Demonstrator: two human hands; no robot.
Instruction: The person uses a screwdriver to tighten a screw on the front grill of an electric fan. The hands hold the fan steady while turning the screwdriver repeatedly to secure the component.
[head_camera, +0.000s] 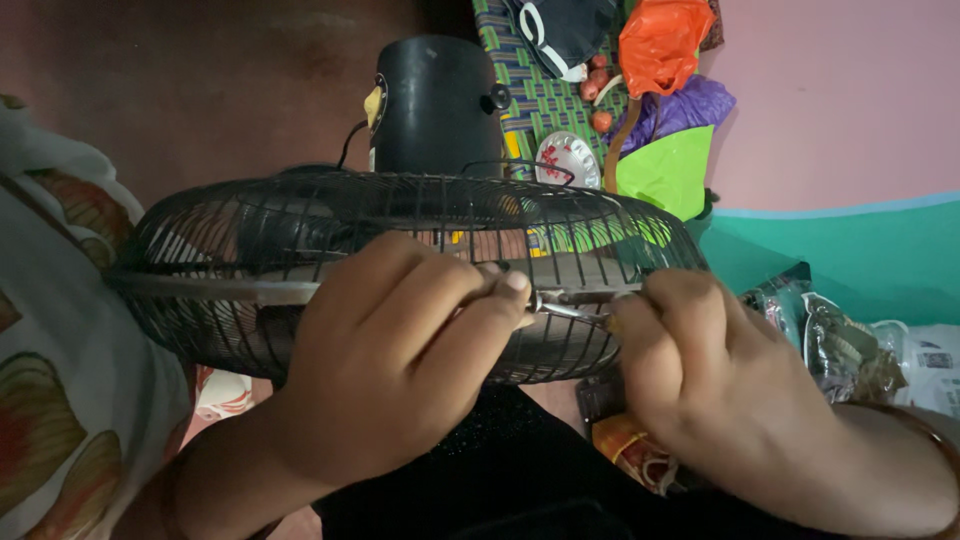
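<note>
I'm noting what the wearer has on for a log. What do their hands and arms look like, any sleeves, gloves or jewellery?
Both the left hand and the right hand are bare: no gloves, no visible rings. No sleeves reach the forearms. A thin bangle circles the right wrist, and another seems to show at the left wrist, though it is blurred.

Upper right of the frame: an orange plastic bag (660, 40), crumpled and knotted, lies at the top edge. Just below it sits a purple plastic bag (695, 105), and under that a bright green bag (668, 170) with a flat, angular face. Right edge, middle height: a clear plastic packet (835, 345) with dark, greenish contents lies beside a white packet (935, 365) bearing a small black printed label; the print is too small to make out. Lower centre: a yellow and red wrapper (625, 445) shows partly behind the right wrist, its shape mostly hidden.
</note>
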